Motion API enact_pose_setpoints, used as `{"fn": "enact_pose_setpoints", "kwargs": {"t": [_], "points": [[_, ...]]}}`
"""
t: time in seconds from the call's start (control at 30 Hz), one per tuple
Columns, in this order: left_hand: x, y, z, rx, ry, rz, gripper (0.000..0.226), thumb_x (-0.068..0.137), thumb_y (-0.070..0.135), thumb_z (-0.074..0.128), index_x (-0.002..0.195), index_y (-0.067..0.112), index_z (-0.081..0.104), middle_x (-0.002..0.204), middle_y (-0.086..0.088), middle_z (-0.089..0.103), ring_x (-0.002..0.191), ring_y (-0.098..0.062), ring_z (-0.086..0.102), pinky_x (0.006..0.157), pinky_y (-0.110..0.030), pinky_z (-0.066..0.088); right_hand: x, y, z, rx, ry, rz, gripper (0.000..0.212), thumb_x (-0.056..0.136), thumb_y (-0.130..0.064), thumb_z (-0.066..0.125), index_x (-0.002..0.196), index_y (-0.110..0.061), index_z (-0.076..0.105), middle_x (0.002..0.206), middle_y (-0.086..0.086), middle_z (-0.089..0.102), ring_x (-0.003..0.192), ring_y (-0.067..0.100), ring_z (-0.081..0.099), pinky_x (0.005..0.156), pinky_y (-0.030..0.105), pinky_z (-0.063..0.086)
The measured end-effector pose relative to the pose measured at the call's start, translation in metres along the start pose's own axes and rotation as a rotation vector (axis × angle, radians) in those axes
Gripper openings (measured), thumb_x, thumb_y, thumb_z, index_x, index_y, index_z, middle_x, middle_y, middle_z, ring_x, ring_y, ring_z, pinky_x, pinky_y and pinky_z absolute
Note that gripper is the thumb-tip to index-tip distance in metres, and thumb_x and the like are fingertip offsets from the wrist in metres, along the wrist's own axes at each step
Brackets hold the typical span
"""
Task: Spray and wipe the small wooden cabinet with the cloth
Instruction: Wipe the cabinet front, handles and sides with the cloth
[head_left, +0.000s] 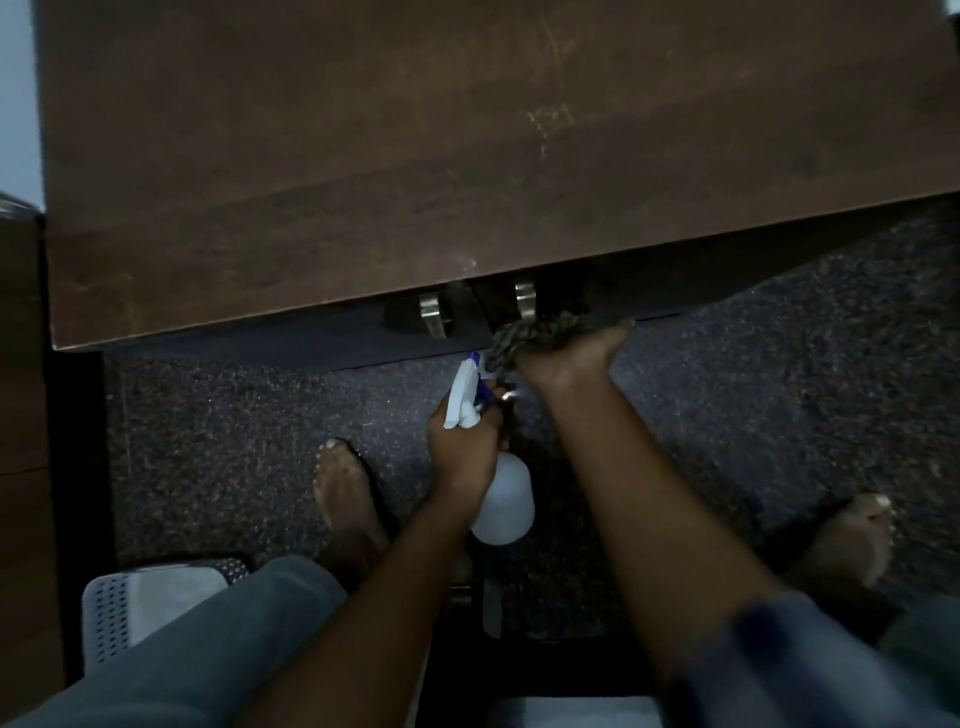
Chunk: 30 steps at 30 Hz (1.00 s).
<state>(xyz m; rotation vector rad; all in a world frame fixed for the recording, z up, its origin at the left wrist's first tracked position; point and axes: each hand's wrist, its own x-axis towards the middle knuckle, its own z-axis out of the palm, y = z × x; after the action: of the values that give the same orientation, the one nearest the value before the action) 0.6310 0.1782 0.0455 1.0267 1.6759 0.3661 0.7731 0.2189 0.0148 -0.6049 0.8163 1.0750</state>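
Centre frame, I press a bunched, mottled cloth (530, 335) against the front of the small wooden cabinet (415, 156), just under its top edge. The cabinet's dark brown, scuffed top fills the upper half of the frame. My right hand (566, 364) has its fingers clenched round the cloth, beside the right-hand one of two metal handles (524, 301). Just below and to the left, my left hand (462, 447) grips the neck of a spray bottle (504, 499) under its white-and-blue trigger head, with the pale body hanging below my wrist. In the dim light I cannot tell whether the bottle carries a label. The overhanging top hides nearly all of the cabinet's front, and the frame cuts off its right side. A dark speckled floor (234, 441) lies below. A white perforated basket (119, 608) sits lower left, partly hidden by my leg.
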Motion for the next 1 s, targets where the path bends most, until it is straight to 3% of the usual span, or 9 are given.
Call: {"fn": "enact_pose_setpoints", "kwargs": {"t": [0.17, 0.3, 0.4, 0.47, 0.57, 0.67, 0.77, 0.87, 1.0], "points": [[0.005, 0.014, 0.004, 0.050, -0.106, 0.040, 0.031, 0.090, -0.003, 0.064, 0.120, -0.001, 0.071, 0.103, -0.026, 0.075, 0.093, -0.038, 0.072, 0.077, -0.042, 0.062, 0.016, -0.034, 0.006, -0.100, 0.118, -0.100, 0.078, 0.098, -0.069, 0.015, 0.156, -0.022, 0.038, 0.159, 0.010, 0.040, 0.146, 0.036, 0.036, 0.123, 0.052, 0.021], [0.012, 0.014, 0.011, 0.088, -0.188, 0.002, 0.031, 0.088, -0.002, 0.066, 0.084, 0.028, 0.067, 0.052, 0.009, 0.066, 0.049, -0.014, 0.059, 0.040, -0.018, 0.045, 0.013, -0.060, -0.005, -0.145, 0.057, -0.260, 0.067, 0.102, -0.054, 0.022, 0.151, -0.015, 0.047, 0.153, 0.011, 0.049, 0.142, 0.035, 0.043, 0.121, 0.050, 0.028], [0.008, 0.005, 0.018, 0.063, -0.234, 0.004, 0.042, 0.091, -0.004, 0.063, 0.098, 0.037, 0.068, 0.074, 0.013, 0.069, 0.054, -0.010, 0.060, 0.045, -0.016, 0.047, 0.000, -0.065, -0.024, -0.156, 0.116, -0.349, 0.062, 0.105, -0.052, 0.025, 0.145, -0.015, 0.054, 0.143, 0.012, 0.058, 0.133, 0.034, 0.053, 0.116, 0.048, 0.038], [0.006, 0.000, 0.021, 0.067, -0.273, 0.047, 0.057, 0.094, -0.005, 0.059, 0.134, 0.036, 0.055, 0.098, 0.031, 0.063, 0.059, 0.007, 0.061, 0.057, -0.013, 0.051, 0.000, -0.052, -0.027, -0.259, 0.116, -0.256, 0.060, 0.106, -0.050, 0.022, 0.108, -0.014, 0.070, 0.100, 0.015, 0.072, 0.093, 0.027, 0.071, 0.084, 0.033, 0.058], [0.005, -0.008, 0.021, 0.070, -0.227, 0.044, 0.057, 0.093, -0.003, 0.062, 0.143, 0.024, 0.054, 0.081, 0.041, 0.066, 0.064, 0.012, 0.063, 0.063, -0.013, 0.054, -0.003, -0.026, -0.019, -0.271, 0.144, -0.080, 0.071, 0.109, -0.038, 0.016, 0.051, -0.016, 0.050, 0.045, 0.004, 0.048, 0.036, 0.016, 0.047, 0.042, 0.013, 0.040], [0.007, -0.018, 0.017, 0.083, -0.205, 0.022, 0.042, 0.089, -0.003, 0.063, 0.128, 0.013, 0.067, 0.061, 0.026, 0.069, 0.054, 0.005, 0.062, 0.051, -0.016, 0.051, 0.005, -0.035, -0.007, -0.195, 0.141, -0.204, 0.061, 0.103, -0.044, 0.021, 0.087, -0.013, 0.072, 0.085, 0.013, 0.067, 0.078, 0.027, 0.066, 0.068, 0.026, 0.049], [0.007, -0.014, 0.015, 0.101, -0.186, 0.004, 0.038, 0.087, 0.002, 0.067, 0.123, -0.008, 0.066, 0.069, 0.001, 0.075, 0.061, -0.014, 0.070, 0.051, -0.029, 0.056, 0.010, -0.039, -0.004, -0.044, 0.095, -0.306, 0.074, 0.099, -0.067, 0.018, 0.147, -0.021, 0.050, 0.143, 0.007, 0.057, 0.134, 0.030, 0.051, 0.104, 0.041, 0.045], [0.010, -0.005, 0.026, 0.108, -0.213, 0.044, 0.033, 0.088, -0.002, 0.070, 0.120, -0.009, 0.067, 0.059, 0.006, 0.069, 0.051, -0.007, 0.064, 0.045, -0.022, 0.050, 0.011, -0.049, -0.009, -0.137, -0.006, -0.189, 0.077, 0.100, -0.064, 0.013, 0.153, -0.018, 0.043, 0.154, 0.016, 0.045, 0.144, 0.038, 0.039, 0.122, 0.054, 0.023], [0.008, 0.005, 0.046, 0.066, -0.312, 0.119, 0.044, 0.088, -0.008, 0.065, 0.096, 0.035, 0.070, 0.068, 0.020, 0.071, 0.058, 0.000, 0.065, 0.051, -0.012, 0.048, 0.032, -0.126, -0.025, -0.077, 0.150, -0.315, 0.091, 0.091, -0.081, 0.011, 0.154, -0.023, 0.041, 0.156, 0.012, 0.043, 0.144, 0.039, 0.039, 0.123, 0.056, 0.020]]}}
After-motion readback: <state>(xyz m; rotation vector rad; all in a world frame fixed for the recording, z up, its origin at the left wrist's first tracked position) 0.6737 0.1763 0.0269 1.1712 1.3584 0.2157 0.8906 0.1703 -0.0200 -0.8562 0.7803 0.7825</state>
